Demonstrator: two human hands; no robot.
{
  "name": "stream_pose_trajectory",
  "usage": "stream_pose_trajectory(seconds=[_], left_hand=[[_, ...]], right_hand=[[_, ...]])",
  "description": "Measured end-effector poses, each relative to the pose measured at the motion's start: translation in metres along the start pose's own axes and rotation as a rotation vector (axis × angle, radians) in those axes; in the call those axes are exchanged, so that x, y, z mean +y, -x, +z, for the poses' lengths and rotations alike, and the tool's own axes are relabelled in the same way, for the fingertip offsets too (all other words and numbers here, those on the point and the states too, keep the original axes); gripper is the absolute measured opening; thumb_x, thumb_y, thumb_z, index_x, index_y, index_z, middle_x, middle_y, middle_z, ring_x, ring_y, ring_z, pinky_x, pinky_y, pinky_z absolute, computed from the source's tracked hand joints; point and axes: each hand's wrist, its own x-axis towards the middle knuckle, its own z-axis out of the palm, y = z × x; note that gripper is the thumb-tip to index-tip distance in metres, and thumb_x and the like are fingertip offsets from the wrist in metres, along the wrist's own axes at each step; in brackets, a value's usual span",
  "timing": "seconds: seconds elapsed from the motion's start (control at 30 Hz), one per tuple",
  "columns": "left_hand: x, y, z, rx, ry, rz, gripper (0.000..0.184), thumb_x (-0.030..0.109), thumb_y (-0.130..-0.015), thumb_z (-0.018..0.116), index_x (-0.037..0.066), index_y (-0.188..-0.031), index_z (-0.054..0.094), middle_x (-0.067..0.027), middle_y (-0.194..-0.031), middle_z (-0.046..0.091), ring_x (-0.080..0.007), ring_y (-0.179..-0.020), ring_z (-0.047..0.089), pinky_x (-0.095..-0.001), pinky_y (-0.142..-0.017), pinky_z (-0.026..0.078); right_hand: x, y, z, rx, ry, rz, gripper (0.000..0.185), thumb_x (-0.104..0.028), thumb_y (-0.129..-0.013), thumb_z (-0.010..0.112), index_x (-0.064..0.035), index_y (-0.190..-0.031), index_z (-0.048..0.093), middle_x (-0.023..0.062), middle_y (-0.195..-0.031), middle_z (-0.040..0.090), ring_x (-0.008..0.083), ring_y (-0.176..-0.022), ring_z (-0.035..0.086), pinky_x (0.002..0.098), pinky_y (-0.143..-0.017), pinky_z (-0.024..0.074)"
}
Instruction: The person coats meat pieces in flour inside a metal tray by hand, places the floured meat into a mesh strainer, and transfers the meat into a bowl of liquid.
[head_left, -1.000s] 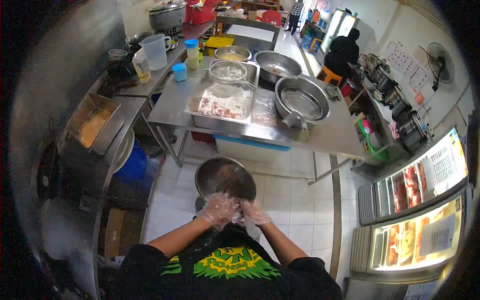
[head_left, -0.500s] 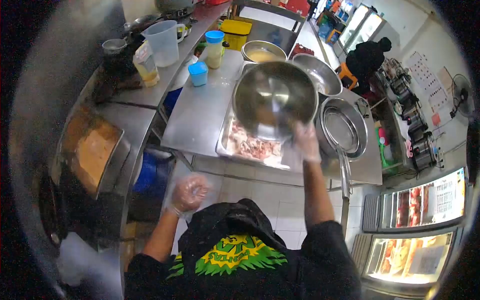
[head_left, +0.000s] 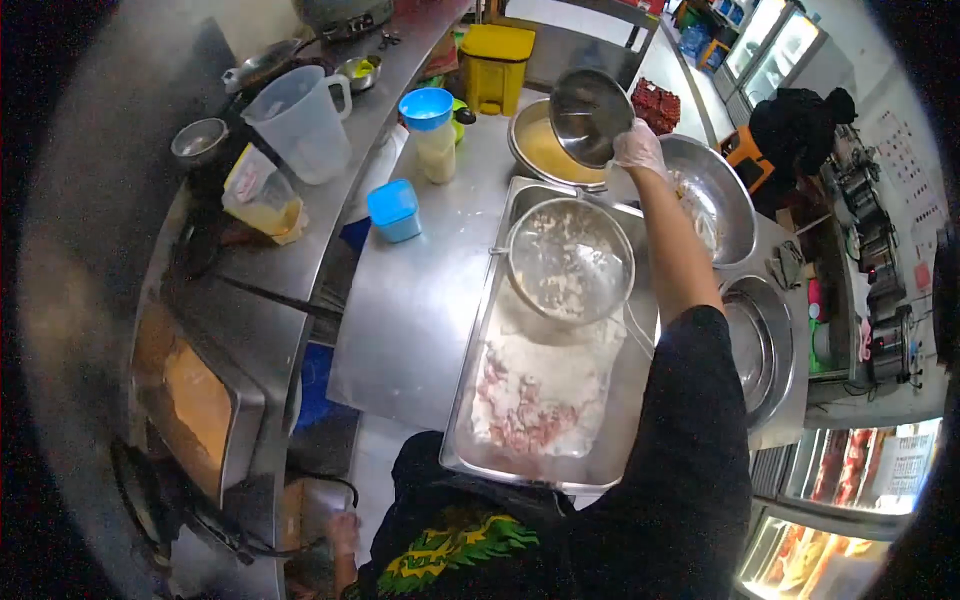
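From where I stood, the steel tray (head_left: 615, 430) was the main thing on the metal table (head_left: 385, 320): long, shiny, with rounded corners. Just beyond its far end, the right hand (head_left: 640, 148), in a thin, wrinkled plastic glove, had a firm and narrow grip at the rim of a dark metal bowl (head_left: 588, 115). This bowl was smooth, round and tilted, and it covered partly a shallow steel bowl (head_left: 512, 143) with yellow liquid (head_left: 546, 150); whether the two bowls touched, I could not tell.

The left hand (head_left: 343, 533) was low, to the left of the tray's near end, close to a black curved band (head_left: 352, 488). I could not tell if its fingers were holding something.

In the tray lay soft white powder (head_left: 545, 350) and, toward its near end, lumpy pinkish pieces (head_left: 525, 415). A round sieve (head_left: 570, 260) of fine mesh, spotted with pale crumbs, was over the tray's far half. To the left of the tray stood a squarish tub (head_left: 395, 212) of light blue plastic; to the right, a wide polished basin (head_left: 740, 205).
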Motion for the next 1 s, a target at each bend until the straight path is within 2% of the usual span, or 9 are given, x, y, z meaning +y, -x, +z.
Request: stream_pose_trajectory(seconds=[0.07, 0.2, 0.27, 0.4, 0.47, 0.63, 0.73, 0.83, 1.0], left_hand=[[-0.001, 0.014, -0.002, -0.045, -0.051, -0.120, 0.014, 0.021, -0.073, 0.063, 0.006, -0.075, 0.061, -0.0015, -0.065, 0.058, -0.0141, -0.055, 0.053, -0.0292, -0.051, 0.044], [0.013, 0.016, -0.005, -0.129, -0.085, -0.268, 0.016, 0.022, -0.075, 0.061, 0.006, -0.078, 0.061, -0.0022, -0.067, 0.058, -0.0149, -0.057, 0.053, -0.0303, -0.053, 0.044], [0.019, 0.010, -0.008, -0.159, -0.085, -0.300, 0.017, 0.023, -0.076, 0.060, 0.006, -0.079, 0.060, -0.0026, -0.068, 0.058, -0.0153, -0.058, 0.053, -0.0309, -0.054, 0.044], [0.031, -0.003, -0.018, -0.186, -0.081, -0.315, 0.019, 0.024, -0.077, 0.059, 0.006, -0.082, 0.060, -0.0034, -0.070, 0.058, -0.0161, -0.060, 0.054, -0.0320, -0.056, 0.044], [0.034, -0.012, -0.019, -0.199, -0.087, -0.315, 0.020, 0.025, -0.078, 0.058, 0.006, -0.083, 0.060, -0.0038, -0.071, 0.058, -0.0165, -0.061, 0.054, -0.0326, -0.057, 0.044], [0.041, -0.027, -0.014, -0.234, -0.110, -0.314, 0.023, 0.027, -0.080, 0.056, 0.006, -0.087, 0.060, -0.0048, -0.074, 0.059, -0.0176, -0.064, 0.055, -0.0340, -0.060, 0.045], [0.046, -0.032, -0.009, -0.246, -0.126, -0.306, 0.024, 0.028, -0.081, 0.055, 0.006, -0.089, 0.060, -0.0054, -0.075, 0.059, -0.0182, -0.066, 0.055, -0.0349, -0.061, 0.045], [0.048, -0.034, -0.007, -0.257, -0.136, -0.300, 0.026, 0.030, -0.083, 0.053, 0.006, -0.091, 0.059, -0.0060, -0.077, 0.059, -0.0188, -0.067, 0.055, -0.0358, -0.063, 0.045], [0.051, -0.040, -0.006, -0.260, -0.148, -0.284, 0.029, 0.031, -0.085, 0.051, 0.005, -0.094, 0.059, -0.0070, -0.080, 0.059, -0.0198, -0.070, 0.056, -0.0372, -0.065, 0.045]], right_hand=[[0.009, -0.025, 0.027, -0.164, 0.152, 0.057, 0.026, -0.017, -0.080, 0.050, -0.0027, -0.098, 0.062, 0.0262, -0.097, 0.061, 0.0402, -0.096, 0.058, 0.0454, -0.081, 0.0461], [-0.001, -0.037, 0.045, -0.129, 0.062, 0.158, 0.028, -0.020, -0.078, 0.054, -0.0037, -0.099, 0.063, 0.0247, -0.101, 0.061, 0.0398, -0.099, 0.057, 0.0441, -0.082, 0.0465], [0.041, -0.055, 0.080, -0.277, 0.189, 0.112, 0.029, -0.023, -0.077, 0.055, -0.0040, -0.097, 0.064, 0.0232, -0.099, 0.062, 0.0377, -0.097, 0.058, 0.0429, -0.081, 0.0469], [0.096, -0.071, 0.127, -0.224, 0.344, -0.122, 0.033, -0.030, -0.079, 0.056, -0.0044, -0.099, 0.064, 0.0234, -0.096, 0.062, 0.0379, -0.095, 0.059, 0.0426, -0.078, 0.0467], [0.074, -0.068, 0.110, -0.278, 0.244, 0.090, 0.032, -0.030, -0.080, 0.055, -0.0056, -0.098, 0.065, 0.0230, -0.094, 0.063, 0.0375, -0.093, 0.059, 0.0426, -0.076, 0.0471], [0.088, -0.062, 0.126, -0.382, 0.353, -0.100, 0.028, -0.023, -0.078, 0.054, -0.0024, -0.092, 0.066, 0.0230, -0.092, 0.063, 0.0376, -0.090, 0.061, 0.0436, -0.078, 0.0467], [0.083, -0.049, 0.134, -0.216, 0.138, 0.096, 0.022, -0.018, -0.076, 0.055, -0.0032, -0.087, 0.068, 0.0200, -0.089, 0.065, 0.0347, -0.087, 0.063, 0.0417, -0.077, 0.0489], [0.110, -0.061, 0.158, -0.425, 0.535, -0.281, 0.018, -0.013, -0.073, 0.058, -0.0049, -0.083, 0.070, 0.0176, -0.090, 0.066, 0.0314, -0.085, 0.064, 0.0386, -0.075, 0.0511], [0.078, -0.047, 0.128, -0.670, 0.584, -0.333, 0.018, -0.011, -0.073, 0.057, -0.0061, -0.086, 0.070, 0.0177, -0.097, 0.065, 0.0320, -0.087, 0.064, 0.0389, -0.073, 0.0520]])
